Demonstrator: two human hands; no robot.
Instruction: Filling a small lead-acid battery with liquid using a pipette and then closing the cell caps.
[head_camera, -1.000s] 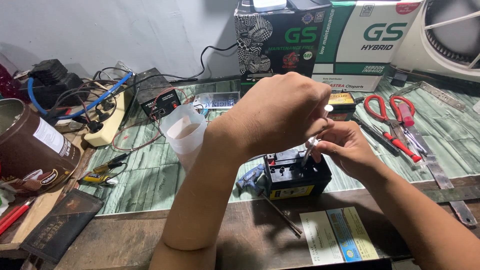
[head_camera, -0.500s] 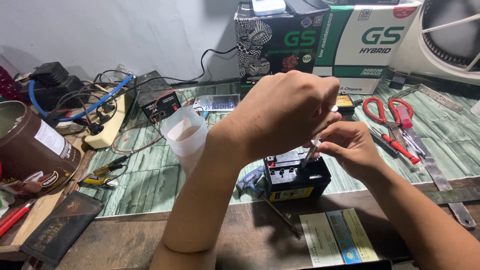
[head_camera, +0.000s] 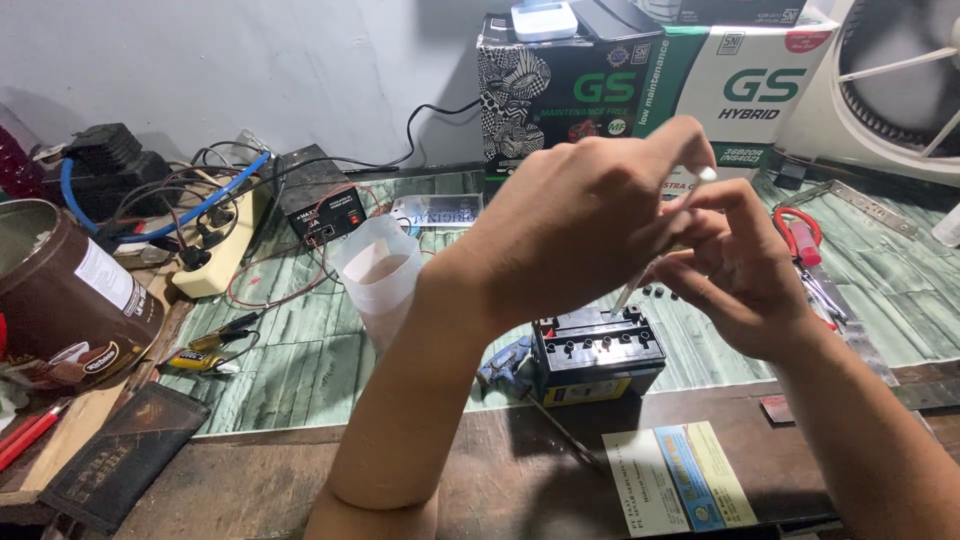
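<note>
Both hands have risen since a second ago, lifting the syringe higher; its tip now hangs just above the battery's top. Green-patterned bench with a wooden front edge, grey wall behind, cardboard boxes at 12 o'clock. Left hand crosses over from 7 o'clock, fingers curled shut on the plunger end. Right hand pinches the barrel. Small black battery sits centre, open filler holes on top, plastic cup at its 10 o'clock.
</note>
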